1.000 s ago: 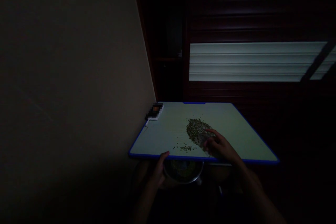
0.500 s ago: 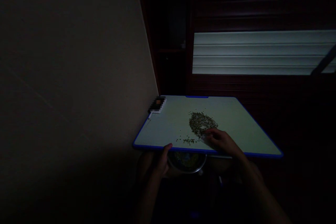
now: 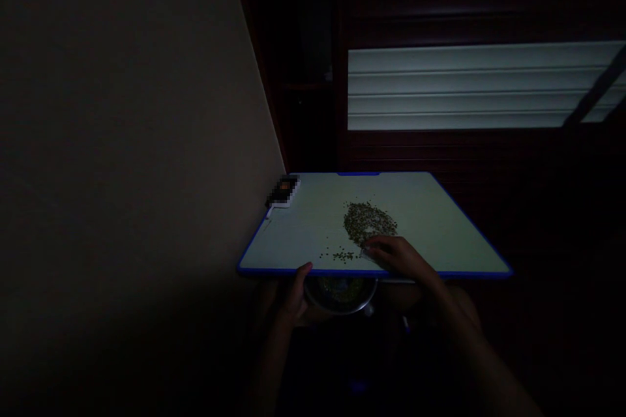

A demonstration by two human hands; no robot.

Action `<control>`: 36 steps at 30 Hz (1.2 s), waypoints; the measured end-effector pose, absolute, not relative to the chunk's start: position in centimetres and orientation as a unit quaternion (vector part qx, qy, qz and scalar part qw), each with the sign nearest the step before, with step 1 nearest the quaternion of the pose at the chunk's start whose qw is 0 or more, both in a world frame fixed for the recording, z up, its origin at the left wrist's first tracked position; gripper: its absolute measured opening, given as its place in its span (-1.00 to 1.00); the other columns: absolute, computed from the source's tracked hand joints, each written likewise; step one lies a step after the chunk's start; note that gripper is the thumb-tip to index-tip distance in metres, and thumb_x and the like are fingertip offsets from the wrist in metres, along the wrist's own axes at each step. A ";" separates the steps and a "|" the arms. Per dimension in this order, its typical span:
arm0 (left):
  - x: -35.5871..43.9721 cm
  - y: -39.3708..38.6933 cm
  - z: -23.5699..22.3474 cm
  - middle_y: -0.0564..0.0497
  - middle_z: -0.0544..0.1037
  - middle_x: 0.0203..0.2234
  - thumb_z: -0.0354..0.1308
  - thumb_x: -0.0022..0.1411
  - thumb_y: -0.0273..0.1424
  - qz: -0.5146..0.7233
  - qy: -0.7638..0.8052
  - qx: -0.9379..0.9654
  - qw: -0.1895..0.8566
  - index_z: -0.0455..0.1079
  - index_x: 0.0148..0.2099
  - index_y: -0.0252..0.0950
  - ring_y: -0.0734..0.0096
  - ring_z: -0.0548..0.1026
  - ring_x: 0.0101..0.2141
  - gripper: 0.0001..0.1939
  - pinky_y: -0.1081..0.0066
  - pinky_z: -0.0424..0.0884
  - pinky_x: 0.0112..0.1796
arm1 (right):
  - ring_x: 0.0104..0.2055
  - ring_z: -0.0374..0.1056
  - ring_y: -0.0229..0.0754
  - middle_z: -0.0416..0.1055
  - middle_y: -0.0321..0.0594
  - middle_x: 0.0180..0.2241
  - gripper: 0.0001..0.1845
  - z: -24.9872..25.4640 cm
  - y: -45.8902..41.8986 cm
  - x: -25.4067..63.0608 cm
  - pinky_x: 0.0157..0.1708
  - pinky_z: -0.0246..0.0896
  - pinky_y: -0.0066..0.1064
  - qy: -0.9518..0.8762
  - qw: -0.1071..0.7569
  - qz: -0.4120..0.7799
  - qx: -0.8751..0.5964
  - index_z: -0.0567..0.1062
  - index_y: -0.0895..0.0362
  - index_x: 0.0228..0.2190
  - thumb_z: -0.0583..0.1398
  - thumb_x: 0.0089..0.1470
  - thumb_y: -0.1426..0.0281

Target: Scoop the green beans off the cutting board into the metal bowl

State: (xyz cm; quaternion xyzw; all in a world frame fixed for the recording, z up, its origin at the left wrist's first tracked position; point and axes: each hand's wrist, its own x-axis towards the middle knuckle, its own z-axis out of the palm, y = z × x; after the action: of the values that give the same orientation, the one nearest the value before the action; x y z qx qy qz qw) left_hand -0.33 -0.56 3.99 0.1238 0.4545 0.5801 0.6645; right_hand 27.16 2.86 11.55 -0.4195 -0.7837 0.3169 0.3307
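A pale green plastic board with a blue rim (image 3: 293, 238) lies in front of me. On it sits an oval pile of small green-brown seeds (image 3: 366, 221), with a thin scatter of seeds (image 3: 342, 256) near the front edge. My right hand (image 3: 396, 257) rests on the board just below the pile, shut on a clear plastic piece (image 3: 369, 254). My left hand (image 3: 296, 296) grips the board's front edge. Below that edge, close to my left hand, is a steel bowl (image 3: 340, 294) with some seeds inside, partly hidden by the board.
A small dark object, pixelated in view, with a white cable (image 3: 282, 191) sits at the board's far left corner. A beige wall (image 3: 137, 143) runs along the left side. A dark louvred cabinet with a bright panel (image 3: 484, 86) stands behind.
My right hand has slid left along the pile's lower edge, closer to the scattered seeds. My head has tilted, so the whole scene sits higher in view. My left hand stays at the edge.
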 end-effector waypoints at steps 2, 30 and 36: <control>-0.3 -0.5 3.7 -0.10 0.54 -0.03 0.22 0.13 -0.36 0.599 0.444 0.149 0.650 0.32 0.15 -0.28 0.26 0.40 0.08 -0.49 0.30 0.26 0.10 | -0.10 0.45 -0.05 0.56 -0.18 -0.14 -0.72 11.7 2.7 27.2 -0.06 0.29 -0.23 -0.788 0.327 0.320 -0.412 0.56 0.06 -0.15 0.20 0.11 0.26; -0.3 -0.4 3.0 -0.08 0.53 -0.01 0.25 0.10 -0.40 0.621 0.449 0.143 0.626 0.27 0.20 -0.25 0.24 0.38 0.09 -0.40 0.30 0.24 0.12 | -0.06 0.43 -0.07 0.52 -0.22 -0.08 -0.71 12.0 2.0 26.9 -0.05 0.29 -0.20 -0.808 0.301 0.330 -0.384 0.51 0.02 -0.08 0.11 0.18 0.33; -0.5 -0.4 2.6 -0.09 0.50 0.03 0.27 0.09 -0.35 0.619 0.452 0.163 0.622 0.29 0.18 -0.27 0.20 0.38 0.09 -0.41 0.27 0.21 0.13 | -0.04 0.41 -0.08 0.51 -0.22 -0.06 -0.70 12.1 2.0 26.9 -0.03 0.28 -0.20 -0.819 0.287 0.333 -0.369 0.50 0.01 -0.05 0.11 0.20 0.30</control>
State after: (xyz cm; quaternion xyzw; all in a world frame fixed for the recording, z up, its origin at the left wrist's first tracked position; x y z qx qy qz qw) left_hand -0.47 -0.44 2.63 0.1630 0.4517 0.6187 0.6218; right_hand 26.89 1.97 12.08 -0.3691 -0.8192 0.3326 0.2865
